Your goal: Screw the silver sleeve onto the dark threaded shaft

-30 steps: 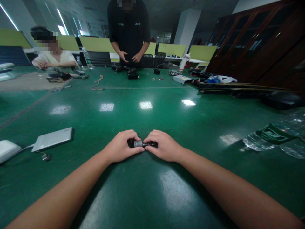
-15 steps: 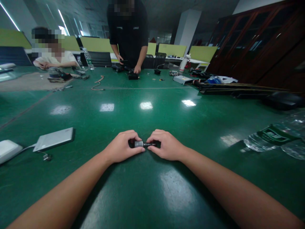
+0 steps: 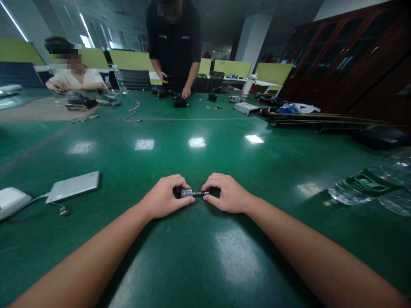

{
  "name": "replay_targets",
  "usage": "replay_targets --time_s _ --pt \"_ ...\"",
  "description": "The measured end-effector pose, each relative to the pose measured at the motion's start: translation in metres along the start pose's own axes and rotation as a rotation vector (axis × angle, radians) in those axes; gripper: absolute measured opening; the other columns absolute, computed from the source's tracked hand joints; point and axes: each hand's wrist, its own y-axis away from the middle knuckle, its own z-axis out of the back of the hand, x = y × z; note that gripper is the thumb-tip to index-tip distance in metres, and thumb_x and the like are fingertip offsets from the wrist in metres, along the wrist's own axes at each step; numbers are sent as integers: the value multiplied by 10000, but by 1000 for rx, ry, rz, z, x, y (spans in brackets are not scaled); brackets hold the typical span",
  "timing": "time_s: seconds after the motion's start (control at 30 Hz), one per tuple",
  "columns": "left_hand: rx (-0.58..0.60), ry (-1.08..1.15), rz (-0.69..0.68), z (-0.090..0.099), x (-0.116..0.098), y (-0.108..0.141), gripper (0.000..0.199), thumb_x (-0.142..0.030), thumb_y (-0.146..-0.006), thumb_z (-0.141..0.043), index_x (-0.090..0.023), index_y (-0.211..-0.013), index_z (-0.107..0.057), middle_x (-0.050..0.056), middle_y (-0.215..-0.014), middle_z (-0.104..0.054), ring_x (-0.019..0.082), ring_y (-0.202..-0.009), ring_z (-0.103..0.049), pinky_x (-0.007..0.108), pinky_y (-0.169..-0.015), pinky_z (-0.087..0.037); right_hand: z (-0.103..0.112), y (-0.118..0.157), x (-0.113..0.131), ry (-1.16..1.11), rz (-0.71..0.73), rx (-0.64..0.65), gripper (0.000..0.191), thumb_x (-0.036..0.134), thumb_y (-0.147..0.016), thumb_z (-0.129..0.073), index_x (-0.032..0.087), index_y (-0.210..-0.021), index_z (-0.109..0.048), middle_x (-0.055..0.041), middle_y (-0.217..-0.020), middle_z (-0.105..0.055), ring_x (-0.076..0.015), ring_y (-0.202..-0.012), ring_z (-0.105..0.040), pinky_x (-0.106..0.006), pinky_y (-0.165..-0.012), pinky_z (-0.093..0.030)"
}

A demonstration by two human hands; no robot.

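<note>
Low over the green table, my left hand (image 3: 170, 196) is closed round a small grey metal cylinder (image 3: 186, 193), its thumb and fingers pinching it from both sides. A thin dark shaft (image 3: 198, 193) sticks out of the cylinder to the right, lying level. At the shaft's far end, my right hand (image 3: 226, 194) pinches the tip between thumb and forefinger. Part of the cylinder's left side is hidden inside my left hand. What exactly this part is, I cannot make out.
On the left lie a flat silver box (image 3: 73, 186) and a white device (image 3: 13, 201) joined by a cable. Clear plastic bottles (image 3: 366, 184) lie at the right. Across the green table (image 3: 199, 160), a standing person (image 3: 175, 47) handles black parts; another person (image 3: 80, 79) sits left.
My right hand has shifted slightly right, towards the shaft's tip, so more of the shaft shows between my hands. My left hand stays in place round the cylinder.
</note>
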Motion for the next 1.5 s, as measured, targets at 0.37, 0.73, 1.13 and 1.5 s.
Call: replay_targets --time_s 0.37,0.73,1.13,1.5 --pt "-27 -14 6 0 -1 0 211 -363 -777 -738 -178 -815 -644 24 -828 -676 175 -756 -609 280 -687 -446 9 1 -12 -17 -20 8 108 132 -731 -691 175 -828 -703 -31 -764 -665 -166 -747 -598 -292 -713 -474" --pt "-52 -35 36 1 -1 0 211 -364 -775 -737 -174 -806 -650 22 -800 -664 172 -733 -598 279 -670 -442 9 1 -18 -4 -41 -22 100 134 -721 -700 175 -811 -705 -25 -756 -658 -166 -755 -594 -298 -724 -471" --pt "6 -25 26 1 2 -1 277 -403 -743 -772 -168 -842 -664 8 -761 -613 153 -685 -560 254 -620 -412 -2 -2 -9 -54 -25 -37 132 198 -791 -724 182 -921 -739 -44 -829 -708 -171 -800 -616 -309 -758 -485" --pt "64 59 17 4 -1 1 186 -322 -813 -687 -163 -909 -686 30 -814 -657 160 -728 -601 265 -669 -445 -10 -2 7 -58 -3 -26 134 182 -843 -680 178 -971 -719 -43 -853 -719 -160 -800 -624 -287 -751 -478"
